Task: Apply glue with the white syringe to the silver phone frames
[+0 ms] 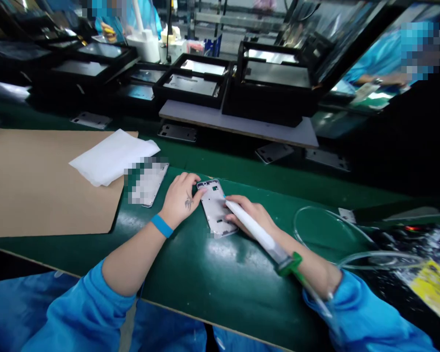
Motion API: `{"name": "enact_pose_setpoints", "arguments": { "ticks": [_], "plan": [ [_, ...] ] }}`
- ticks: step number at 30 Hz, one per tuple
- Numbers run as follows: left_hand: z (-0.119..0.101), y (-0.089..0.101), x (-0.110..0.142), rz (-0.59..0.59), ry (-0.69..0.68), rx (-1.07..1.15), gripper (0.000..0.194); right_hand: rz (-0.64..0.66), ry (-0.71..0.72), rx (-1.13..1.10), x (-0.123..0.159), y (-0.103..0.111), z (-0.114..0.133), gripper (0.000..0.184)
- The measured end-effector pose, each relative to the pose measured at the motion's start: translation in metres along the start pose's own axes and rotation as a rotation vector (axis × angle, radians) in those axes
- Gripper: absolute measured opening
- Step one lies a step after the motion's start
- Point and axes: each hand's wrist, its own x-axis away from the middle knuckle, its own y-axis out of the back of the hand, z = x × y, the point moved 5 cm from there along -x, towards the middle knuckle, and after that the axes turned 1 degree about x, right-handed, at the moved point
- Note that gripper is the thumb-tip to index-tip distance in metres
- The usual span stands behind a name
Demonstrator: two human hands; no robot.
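Phone frame: lies flat on green surface, held near upper-left corner by left hand, thumb and fingers drawn narrow. Has tip of white syringe, gripped in right hand, near right edge; can't tell contact. Looks light, thin, stiff, maybe slick; probably bends or scratches if pressed. Best taken by outer edges.

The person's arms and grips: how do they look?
The left sleeve and right sleeve are blue and pushed up. A blue wristband sits on the left side. The left grip, ungloved, has a dark tattoo-like marking on its back; the right grip is ungloved too.
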Motion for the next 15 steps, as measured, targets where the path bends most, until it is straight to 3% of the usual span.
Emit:
{"name": "enact_pose_setpoints", "arguments": {
  "ticks": [4,8,11,15],
  "plan": [
    [-0.001,0.002,-0.002,0.029,0.004,0.011,0.022,-0.124,-0.107,0.227,-0.054,0.011,-0.015,0.05],
    [-0.004,-0.001,-0.002,0.094,-0.054,0.036,0.024,-0.35,-0.198,0.23,-0.092,0.051,-0.05,0.046],
    [-0.005,-0.001,-0.001,0.121,-0.08,0.014,0.024,-0.476,-0.246,0.266,-0.085,0.087,-0.075,0.048],
    [-0.006,-0.002,0.002,0.166,-0.08,0.001,0.026,-0.57,-0.326,0.315,-0.048,0.123,-0.105,0.045]
  ]
}}
